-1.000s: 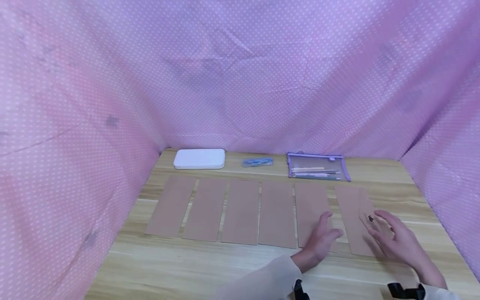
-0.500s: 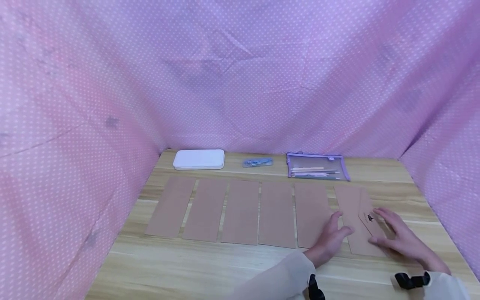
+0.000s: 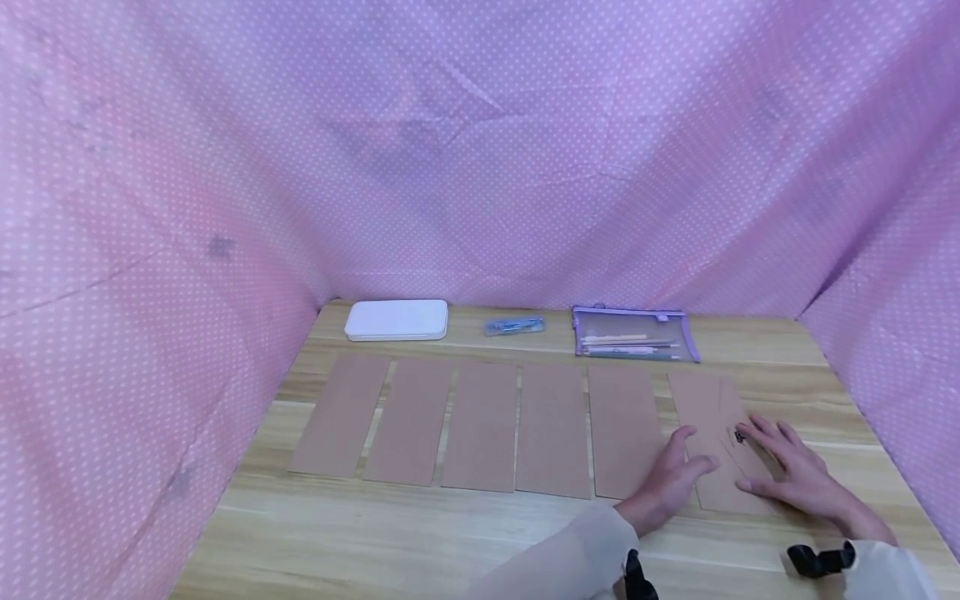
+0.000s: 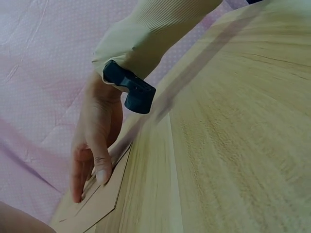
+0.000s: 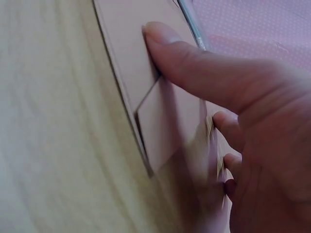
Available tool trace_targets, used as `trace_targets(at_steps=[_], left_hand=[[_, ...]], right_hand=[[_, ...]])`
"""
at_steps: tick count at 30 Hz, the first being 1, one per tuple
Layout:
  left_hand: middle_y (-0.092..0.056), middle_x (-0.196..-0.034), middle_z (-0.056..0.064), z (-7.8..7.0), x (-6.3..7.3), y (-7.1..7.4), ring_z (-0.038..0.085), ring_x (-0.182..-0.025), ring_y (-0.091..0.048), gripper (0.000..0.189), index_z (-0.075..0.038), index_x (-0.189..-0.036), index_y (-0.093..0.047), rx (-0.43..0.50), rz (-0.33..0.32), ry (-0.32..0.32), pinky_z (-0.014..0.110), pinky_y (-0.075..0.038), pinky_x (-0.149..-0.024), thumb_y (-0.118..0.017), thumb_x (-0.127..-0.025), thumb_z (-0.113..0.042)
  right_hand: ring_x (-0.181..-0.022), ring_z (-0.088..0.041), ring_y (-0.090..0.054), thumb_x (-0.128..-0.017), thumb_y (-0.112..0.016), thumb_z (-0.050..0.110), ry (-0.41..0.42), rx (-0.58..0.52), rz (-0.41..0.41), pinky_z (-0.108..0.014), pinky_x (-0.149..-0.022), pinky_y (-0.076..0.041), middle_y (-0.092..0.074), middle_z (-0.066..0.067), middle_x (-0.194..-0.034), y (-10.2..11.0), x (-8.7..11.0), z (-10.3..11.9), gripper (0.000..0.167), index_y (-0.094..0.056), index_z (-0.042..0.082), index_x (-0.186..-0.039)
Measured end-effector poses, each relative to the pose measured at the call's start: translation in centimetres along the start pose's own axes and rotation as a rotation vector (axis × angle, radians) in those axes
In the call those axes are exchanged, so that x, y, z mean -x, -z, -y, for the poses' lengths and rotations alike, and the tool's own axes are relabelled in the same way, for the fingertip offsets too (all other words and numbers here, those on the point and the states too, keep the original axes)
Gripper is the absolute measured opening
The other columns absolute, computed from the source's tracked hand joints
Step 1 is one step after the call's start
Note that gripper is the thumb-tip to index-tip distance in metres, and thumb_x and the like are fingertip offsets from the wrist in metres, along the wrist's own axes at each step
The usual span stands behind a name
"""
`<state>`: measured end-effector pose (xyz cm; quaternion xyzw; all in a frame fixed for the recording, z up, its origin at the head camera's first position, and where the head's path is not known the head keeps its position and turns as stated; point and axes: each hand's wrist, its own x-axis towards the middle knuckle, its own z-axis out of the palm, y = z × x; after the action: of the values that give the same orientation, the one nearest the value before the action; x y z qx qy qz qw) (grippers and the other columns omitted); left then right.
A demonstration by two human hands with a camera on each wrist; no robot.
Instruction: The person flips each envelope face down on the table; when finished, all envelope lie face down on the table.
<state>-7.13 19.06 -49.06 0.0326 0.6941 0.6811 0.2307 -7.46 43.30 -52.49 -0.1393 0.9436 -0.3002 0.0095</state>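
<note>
The rightmost brown paper envelope (image 3: 705, 467) lies face down, its flap printed with a small dark crown logo. My right hand (image 3: 798, 479) rests on its right side, fingers spread and lightly bent. In the right wrist view, the thumb (image 5: 194, 65) lies on the paper beside the flap's edge. My left hand (image 3: 667, 483) is at the envelope's left edge, thumb and forefinger apart; whether it touches the paper is hard to tell. The left wrist view catches the right hand (image 4: 95, 141) on the envelope (image 4: 104, 199). Left of the hands lies another brown envelope (image 3: 622, 425).
Several more brown envelopes (image 3: 480, 425) lie in a row leftward on the wooden table (image 3: 337, 533). Behind them are a white flat case (image 3: 397, 320), a small clear blue pack (image 3: 514, 326) and a purple mesh pouch (image 3: 633, 323) with pencils. Pink dotted cloth (image 3: 480, 167) surrounds the table.
My left hand has moved right, from the neighbouring envelope to the rightmost one's left edge. My right hand's fingers have shifted slightly over the logo. The envelopes stay about where they were.
</note>
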Motion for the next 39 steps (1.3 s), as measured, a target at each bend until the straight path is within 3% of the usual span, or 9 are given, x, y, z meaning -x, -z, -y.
trace_targets(at_steps=[5,9,13,17,20,28,35,37,39], left_hand=[[-0.049,-0.152,0.006,-0.1,-0.3,-0.3,0.017,-0.143,-0.043,0.057,-0.017,-0.143,-0.045,0.085,0.006,0.007,0.03,-0.037,-0.115,-0.059,-0.088,-0.024],[-0.053,-0.147,0.011,0.2,-0.6,-0.9,0.024,-0.141,-0.044,0.058,-0.013,-0.143,-0.045,0.225,0.014,-0.005,0.035,-0.034,-0.115,-0.056,-0.086,-0.018],[-0.052,-0.142,0.016,0.4,-0.8,-1.6,0.031,-0.138,-0.043,0.055,-0.006,-0.139,-0.045,0.415,-0.006,-0.032,0.045,-0.029,-0.118,-0.053,-0.085,-0.009],[-0.046,-0.147,0.017,0.4,-1.0,-1.8,0.035,-0.14,-0.038,0.048,-0.002,-0.134,-0.048,0.551,-0.081,-0.051,0.062,-0.023,-0.118,-0.05,-0.085,-0.004],[-0.048,-0.146,0.014,0.3,-1.0,-1.7,0.035,-0.139,-0.039,0.042,-0.003,-0.128,-0.054,0.594,-0.139,-0.036,0.068,-0.025,-0.113,-0.051,-0.086,-0.006],[-0.052,-0.139,0.009,0.6,-1.0,-1.6,0.033,-0.131,-0.046,0.033,-0.005,-0.122,-0.059,0.64,-0.213,-0.012,0.063,-0.036,-0.102,-0.051,-0.09,-0.009],[-0.054,-0.13,0.012,0.2,-1.1,-1.6,0.032,-0.125,-0.048,0.036,-0.004,-0.123,-0.057,0.705,-0.198,-0.018,0.051,-0.039,-0.096,-0.05,-0.088,-0.01],[-0.054,-0.127,0.012,0.2,-1.1,-1.7,0.031,-0.122,-0.048,0.038,-0.003,-0.123,-0.056,0.712,-0.192,-0.026,0.045,-0.038,-0.092,-0.05,-0.087,-0.01],[-0.053,-0.126,0.011,0.1,-1.2,-1.7,0.03,-0.12,-0.048,0.038,-0.003,-0.123,-0.055,0.714,-0.187,-0.033,0.04,-0.037,-0.089,-0.049,-0.086,-0.01]], right_hand=[[-0.142,-0.07,-0.002,-0.077,-0.082,0.018,0.005,0.007,0.005,-0.089,-0.085,-0.014,-0.024,-0.04,-0.156,-0.1,-0.1,-0.2,0.09,-0.036,0.012,-0.154],[-0.143,-0.068,-0.004,-0.077,-0.082,0.019,0.015,0.036,-0.013,-0.087,-0.085,-0.016,-0.021,-0.034,-0.161,-0.3,0.0,-0.4,0.089,-0.038,0.013,-0.153],[-0.145,-0.066,-0.001,-0.078,-0.082,0.019,0.017,0.048,-0.019,-0.087,-0.086,-0.016,-0.017,-0.028,-0.164,-0.4,0.2,-0.5,0.089,-0.036,0.014,-0.154],[-0.146,-0.065,0.001,-0.079,-0.081,0.019,0.021,0.052,-0.027,-0.087,-0.086,-0.015,-0.016,-0.027,-0.165,-0.5,0.1,-0.5,0.09,-0.035,0.014,-0.155],[-0.145,-0.065,0.0,-0.078,-0.082,0.019,0.028,0.056,-0.036,-0.087,-0.086,-0.016,-0.017,-0.029,-0.164,-0.7,0.1,-0.4,0.09,-0.035,0.014,-0.155],[-0.146,-0.064,0.001,-0.078,-0.081,0.018,0.029,0.04,-0.037,-0.087,-0.086,-0.014,-0.016,-0.028,-0.165,-0.8,0.3,-0.4,0.089,-0.035,0.014,-0.155],[-0.147,-0.062,0.005,-0.081,-0.079,0.016,0.023,0.017,-0.023,-0.089,-0.088,-0.01,-0.01,-0.021,-0.168,-0.7,0.3,-0.3,0.087,-0.033,0.013,-0.155],[-0.147,-0.062,0.007,-0.082,-0.078,0.015,0.022,-0.003,-0.017,-0.089,-0.089,-0.007,-0.006,-0.014,-0.17,-0.7,0.4,-0.4,0.088,-0.032,0.014,-0.156],[-0.147,-0.062,0.008,-0.083,-0.077,0.014,0.025,-0.031,-0.014,-0.09,-0.091,-0.003,-0.003,0.002,-0.17,-0.7,0.4,-0.4,0.087,-0.031,0.015,-0.157]])
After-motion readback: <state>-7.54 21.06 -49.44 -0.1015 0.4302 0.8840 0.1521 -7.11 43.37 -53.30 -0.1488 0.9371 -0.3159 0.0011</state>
